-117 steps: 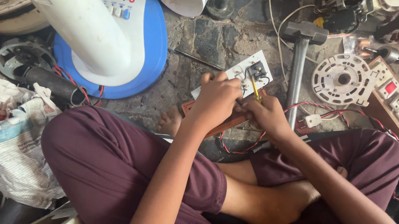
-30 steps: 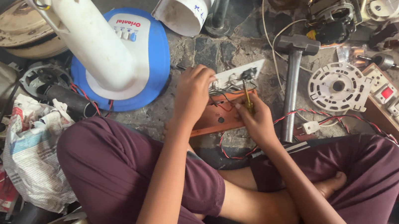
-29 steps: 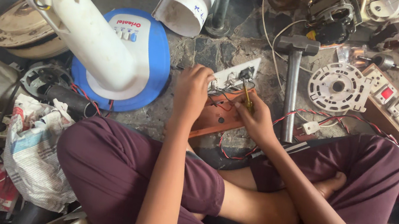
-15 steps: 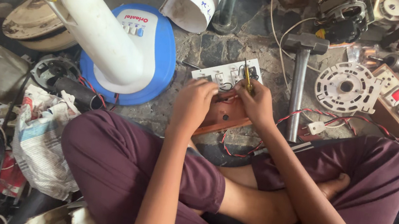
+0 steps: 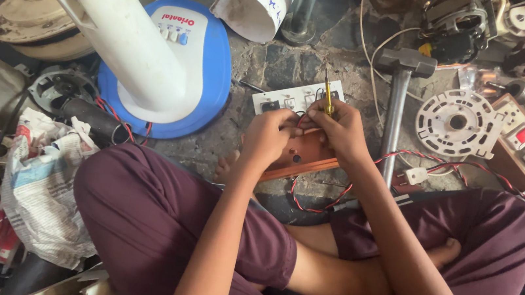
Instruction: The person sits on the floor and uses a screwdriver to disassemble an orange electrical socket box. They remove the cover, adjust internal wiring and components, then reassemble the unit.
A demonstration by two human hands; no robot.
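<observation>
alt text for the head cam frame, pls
A seated person's right hand holds a yellow-handled screwdriver over a white switch plate on a wooden box, which the left hand steadies. A steel hammer lies alongside.

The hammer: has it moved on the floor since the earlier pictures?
No. The hammer lies as before, head by the black motor, handle alongside the white disc; only the camera shifted.

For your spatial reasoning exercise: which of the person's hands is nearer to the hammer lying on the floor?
Right. The right hand works just beside the hammer handle; the left hand sits farther away, across the switch plate.
</observation>
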